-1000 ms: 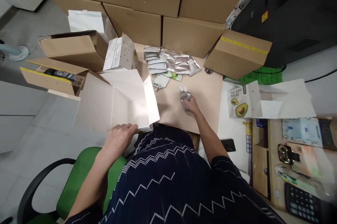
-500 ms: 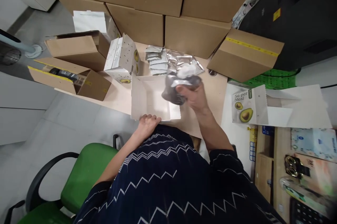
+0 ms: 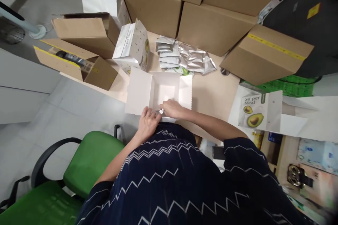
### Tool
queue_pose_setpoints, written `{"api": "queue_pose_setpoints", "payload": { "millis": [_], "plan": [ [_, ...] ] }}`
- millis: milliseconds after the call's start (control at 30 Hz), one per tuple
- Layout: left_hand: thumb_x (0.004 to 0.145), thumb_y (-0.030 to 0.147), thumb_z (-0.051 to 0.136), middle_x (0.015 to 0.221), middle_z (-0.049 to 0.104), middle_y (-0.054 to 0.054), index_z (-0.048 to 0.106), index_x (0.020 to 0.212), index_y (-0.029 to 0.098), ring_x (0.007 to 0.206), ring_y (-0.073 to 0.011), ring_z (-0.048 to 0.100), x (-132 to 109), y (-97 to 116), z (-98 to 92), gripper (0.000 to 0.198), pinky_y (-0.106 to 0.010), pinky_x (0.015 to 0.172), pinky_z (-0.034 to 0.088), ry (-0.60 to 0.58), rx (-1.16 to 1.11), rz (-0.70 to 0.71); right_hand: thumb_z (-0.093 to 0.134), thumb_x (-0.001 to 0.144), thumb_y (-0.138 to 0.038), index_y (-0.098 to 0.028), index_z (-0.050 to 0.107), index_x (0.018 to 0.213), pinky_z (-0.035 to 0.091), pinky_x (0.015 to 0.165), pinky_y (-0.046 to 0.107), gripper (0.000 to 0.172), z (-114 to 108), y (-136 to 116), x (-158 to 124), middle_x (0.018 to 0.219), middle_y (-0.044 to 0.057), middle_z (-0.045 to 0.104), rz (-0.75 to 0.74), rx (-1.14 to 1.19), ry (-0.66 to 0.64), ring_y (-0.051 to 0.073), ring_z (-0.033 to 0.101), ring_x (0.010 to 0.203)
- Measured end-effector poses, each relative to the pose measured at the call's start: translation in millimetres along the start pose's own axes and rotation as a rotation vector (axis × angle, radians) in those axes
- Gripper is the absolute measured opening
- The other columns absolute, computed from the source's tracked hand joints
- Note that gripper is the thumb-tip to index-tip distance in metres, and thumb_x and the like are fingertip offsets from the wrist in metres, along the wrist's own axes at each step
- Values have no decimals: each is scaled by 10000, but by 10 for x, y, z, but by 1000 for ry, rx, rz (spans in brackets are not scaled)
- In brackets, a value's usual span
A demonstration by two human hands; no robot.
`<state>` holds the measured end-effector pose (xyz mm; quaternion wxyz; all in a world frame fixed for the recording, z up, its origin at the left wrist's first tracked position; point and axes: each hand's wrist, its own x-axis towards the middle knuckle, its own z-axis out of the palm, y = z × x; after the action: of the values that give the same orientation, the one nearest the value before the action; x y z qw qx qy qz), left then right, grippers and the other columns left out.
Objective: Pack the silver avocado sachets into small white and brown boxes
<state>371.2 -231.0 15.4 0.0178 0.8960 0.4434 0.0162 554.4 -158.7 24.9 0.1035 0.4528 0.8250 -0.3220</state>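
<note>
An open white carton point(image 3: 139, 91) stands at the near edge of the wooden table point(image 3: 213, 93), flaps spread left and right. My left hand point(image 3: 148, 123) grips its near wall, fingers curled over the rim. My right hand point(image 3: 170, 108) reaches into the carton's near side, fingers closed on a silver foil pouch point(image 3: 160, 111), of which only a small corner shows between the two hands. A heap of silver foil pouches point(image 3: 185, 57) lies at the back of the table.
Brown shipping cartons point(image 3: 211, 24) wall the back; one taped carton point(image 3: 266, 54) lies tilted at right. A printed white box point(image 3: 132, 43) stands at back left, a flat avocado-print carton point(image 3: 260, 112) at right. Open brown boxes point(image 3: 79, 49) sit left; a green chair point(image 3: 79, 168) below.
My right hand lifted a silver pouch from the table, carried it left and down into the white carton. The carton was drawn in front of me; my left hand shifted onto its near wall.
</note>
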Motion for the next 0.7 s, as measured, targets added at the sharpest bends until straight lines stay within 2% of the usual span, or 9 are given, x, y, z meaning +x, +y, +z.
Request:
{"api": "queue_pose_setpoints", "payload": {
  "millis": [133,200,333,400,500,600,667,700],
  "plan": [
    [956,123,470,764,649,-53,676,895,182,827,-207,628,-27,-39,62,223,-474,1133,371,-27,-21,-12,527,920,-204,-186,730,1018,327,657,287,227,-68,-55,-9,1011,116,737,-10,10,-4,216,645,886],
    [968,134,452,791,653,-60,669,918,172,808,-197,631,-50,-54,84,227,-451,1132,380,-26,-36,-20,536,935,-248,-182,731,1016,344,666,291,221,-69,-60,12,1017,124,743,-48,23,-19,232,658,909],
    [987,174,439,1076,699,-142,653,1125,148,1042,-231,652,-97,-59,128,256,-424,1102,417,26,-60,-60,543,959,-283,-162,695,1151,387,687,294,273,-8,-49,78,1090,143,747,-129,42,-150,240,680,929],
    [992,175,430,1257,669,-179,593,1294,121,1146,-244,632,-112,-57,151,348,-431,1104,410,50,-57,-62,543,964,-270,-154,671,1206,412,709,291,297,-22,-39,74,1128,148,742,-144,65,-176,233,686,941],
    [982,125,406,1331,659,-165,439,1493,125,1078,-234,663,-128,-69,171,511,-448,1110,385,25,-38,-43,583,933,-250,-148,705,1126,444,741,284,250,-175,10,-42,1087,138,751,-191,128,-176,216,687,922],
    [970,113,416,1317,680,-137,478,1484,174,1008,-230,683,-152,-105,166,522,-445,1081,396,-28,-37,-33,604,916,-286,-173,729,1035,476,752,275,207,-442,188,-235,1019,90,764,-292,397,-79,184,687,882],
    [965,113,426,1325,679,-128,546,1429,198,1005,-229,687,-175,-131,157,487,-434,1053,413,-40,-41,-36,584,932,-348,-188,724,1028,492,705,256,233,-617,420,-302,936,49,764,-303,697,117,143,680,779],
    [961,108,430,1319,684,-123,568,1407,204,1001,-227,688,-187,-143,153,476,-427,1040,419,-38,-41,-41,568,942,-385,-188,718,1019,492,665,246,259,-687,573,-287,883,33,756,-262,834,272,126,663,710]
  ]
}}
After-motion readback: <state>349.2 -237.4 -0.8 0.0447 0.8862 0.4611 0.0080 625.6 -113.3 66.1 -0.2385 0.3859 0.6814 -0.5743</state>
